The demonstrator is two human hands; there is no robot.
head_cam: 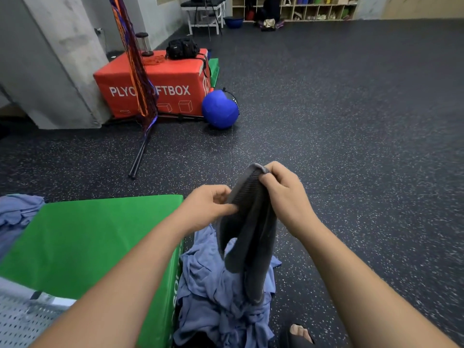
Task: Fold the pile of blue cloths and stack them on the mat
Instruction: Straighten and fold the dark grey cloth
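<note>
A dark grey ribbed cloth (251,234) hangs in the air in front of me. My right hand (283,194) pinches its top edge. Lower down on the left side, my left hand (208,209) pinches the same cloth with thumb and fingers. Under the hanging cloth a crumpled pile of blue cloths (221,297) lies on the floor, against the right side of the green mat (88,242). A second heap of blue cloth (17,217) lies at the mat's far left corner. The mat's top is bare.
A perforated metal seat (22,320) is at the bottom left. My sandalled foot (298,334) rests right of the pile. Further off stand a red plyo box (155,84), a blue ball (219,109), a net on black poles (140,151) and a concrete pillar (57,61).
</note>
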